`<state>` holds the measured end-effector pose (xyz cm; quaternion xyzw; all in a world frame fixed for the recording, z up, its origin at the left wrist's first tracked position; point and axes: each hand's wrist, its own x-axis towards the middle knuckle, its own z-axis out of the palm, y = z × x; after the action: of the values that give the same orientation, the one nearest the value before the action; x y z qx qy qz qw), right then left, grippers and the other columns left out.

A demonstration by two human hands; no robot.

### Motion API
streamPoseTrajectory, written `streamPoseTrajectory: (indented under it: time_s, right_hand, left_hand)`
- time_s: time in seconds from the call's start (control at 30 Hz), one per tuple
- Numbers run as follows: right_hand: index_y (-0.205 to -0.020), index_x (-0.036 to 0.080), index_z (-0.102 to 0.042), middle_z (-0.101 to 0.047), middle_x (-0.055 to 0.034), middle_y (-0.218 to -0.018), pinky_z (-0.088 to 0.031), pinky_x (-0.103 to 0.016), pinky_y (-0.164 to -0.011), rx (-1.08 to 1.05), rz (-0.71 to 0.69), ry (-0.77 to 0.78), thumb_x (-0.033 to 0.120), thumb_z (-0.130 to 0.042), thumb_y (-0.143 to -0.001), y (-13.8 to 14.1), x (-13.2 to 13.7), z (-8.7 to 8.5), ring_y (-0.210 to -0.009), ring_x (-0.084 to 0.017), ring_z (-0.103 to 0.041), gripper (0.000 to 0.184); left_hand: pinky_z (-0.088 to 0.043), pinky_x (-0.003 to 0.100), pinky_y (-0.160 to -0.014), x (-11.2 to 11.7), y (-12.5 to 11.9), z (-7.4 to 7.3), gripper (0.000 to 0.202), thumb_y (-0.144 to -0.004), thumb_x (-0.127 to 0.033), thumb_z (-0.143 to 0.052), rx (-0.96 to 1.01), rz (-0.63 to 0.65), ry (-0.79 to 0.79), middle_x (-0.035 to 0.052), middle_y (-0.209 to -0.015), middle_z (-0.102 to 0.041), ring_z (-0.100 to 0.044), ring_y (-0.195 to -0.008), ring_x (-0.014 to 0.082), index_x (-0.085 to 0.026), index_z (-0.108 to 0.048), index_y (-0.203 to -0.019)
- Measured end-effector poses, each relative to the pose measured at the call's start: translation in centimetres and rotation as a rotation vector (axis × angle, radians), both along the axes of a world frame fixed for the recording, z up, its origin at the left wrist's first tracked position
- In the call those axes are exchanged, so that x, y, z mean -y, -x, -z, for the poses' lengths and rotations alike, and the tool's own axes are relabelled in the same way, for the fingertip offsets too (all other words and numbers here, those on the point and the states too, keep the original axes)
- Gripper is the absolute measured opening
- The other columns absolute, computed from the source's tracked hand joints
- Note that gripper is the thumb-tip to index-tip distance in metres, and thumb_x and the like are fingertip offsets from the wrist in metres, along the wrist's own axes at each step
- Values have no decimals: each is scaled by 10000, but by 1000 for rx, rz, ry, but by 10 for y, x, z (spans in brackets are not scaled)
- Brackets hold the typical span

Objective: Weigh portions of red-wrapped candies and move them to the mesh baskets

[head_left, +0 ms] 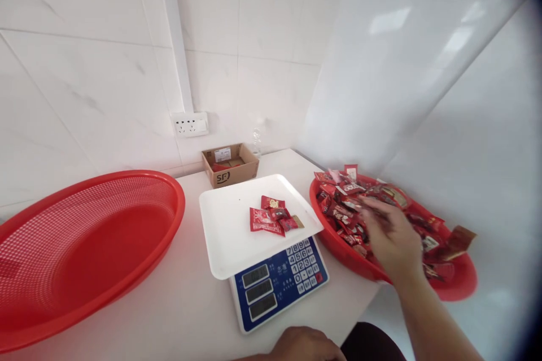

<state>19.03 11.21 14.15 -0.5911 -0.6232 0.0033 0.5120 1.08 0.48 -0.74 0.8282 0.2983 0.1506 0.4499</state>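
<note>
Right hand [392, 237] dips its fingers into the packets [339, 214] at three o'clock, taking the scale [282, 295] as the middle of the dial; blur hides the fingertips, so I cannot tell whether they pinch a packet or only part the heap. Left hand [309, 344] lies curled at five o'clock, near the scale; whether it holds anything does not show.

At nine o'clock the left basket [114, 248] shows its red floor and mesh side. At three o'clock the right basket [466, 282] is heaped with mostly red packets, some sticking up past the rim. Between the two stands the scale, topped by a white tray [232, 237], on which a small cluster [266, 220] of packets lies toward three o'clock. Judging by this, only a small share is on the tray and most is left in the heap. The readout [256, 276] is too faint to read.

Pale wall tiles [262, 22] rise at twelve o'clock, and a glossy panel [359, 67] closes off one o'clock. The white tabletop [186, 304] carries the scale; the right basket reaches past its edge. At eleven o'clock sits an open carton [237, 175] with something red inside, a clear bottle [257, 141] just behind it, and a socket [191, 124] on the wall.
</note>
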Motion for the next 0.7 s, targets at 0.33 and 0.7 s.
streamPoseTrajectory:
  time_s: [0.33,0.7]
  right_hand:
    - [-1272,174,-520,-559,-126,-1308,-381,-460,-1042,292,-331,303,493,-343,-895,63,-13,12,-1215,-278,-505,525]
    - [-1204,100,-594,-652,-165,-1148,-471,-466,-914,534,52,386,657,-238,-862,-31,49,39,-1068,-312,-599,744]
  left_hand:
    - [-487,246,-868,12,12,-37,255,-852,-265,-579,-39,-87,-9,5,-1000,-720,-668,-926,183,-247,-683,-1084]
    - [-481,226,-865,11,14,-48,255,-872,-257,-575,-97,-21,-40,27,-1008,-717,-659,-967,179,-199,-669,-1102]
